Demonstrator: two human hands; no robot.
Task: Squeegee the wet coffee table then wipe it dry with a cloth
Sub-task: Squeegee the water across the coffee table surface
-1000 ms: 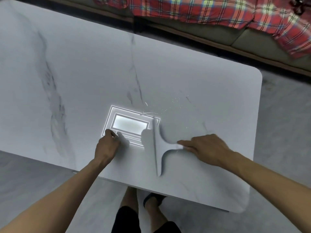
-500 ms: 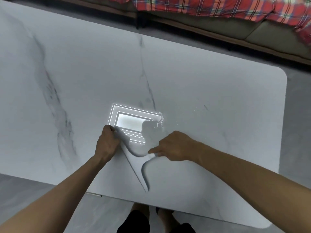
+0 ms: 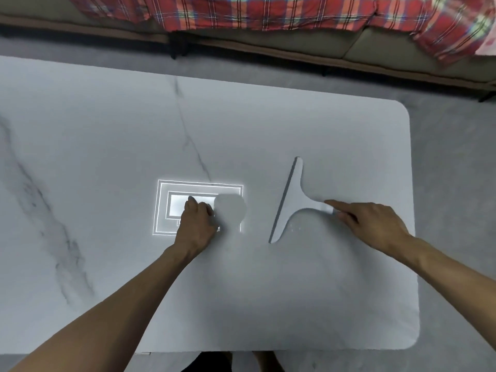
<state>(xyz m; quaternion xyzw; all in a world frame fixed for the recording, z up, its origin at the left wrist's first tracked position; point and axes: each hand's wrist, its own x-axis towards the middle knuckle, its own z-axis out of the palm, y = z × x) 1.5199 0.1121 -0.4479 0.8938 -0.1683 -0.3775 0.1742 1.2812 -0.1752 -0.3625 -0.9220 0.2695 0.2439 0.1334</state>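
At the left of the marble-patterned worktop (image 3: 107, 157) the surface looks smooth and grey-veined, with no droplets that can be made out. Nearer the middle, the left hand (image 3: 197, 224) rests knuckles-up on the worktop, its fingers curled in over the bright reflection of a ceiling light (image 3: 200, 208); whether it grips a cloth cannot be told, since no cloth shows anywhere. To the right lies the white squeegee (image 3: 292, 202), its long blade edge running diagonally and pressed to the surface, its handle pointing right. The right hand (image 3: 370, 224) pinches the end of that handle, forefinger stretched along it. A few small beads of water (image 3: 296, 227) glint just below the handle. Beyond the far edge stands a sofa (image 3: 375, 47) draped with a red plaid blanket (image 3: 268, 12).

Judging by this, the squeegee stage is in progress, with some water left on the right part; the drying wipe is not yet begun.
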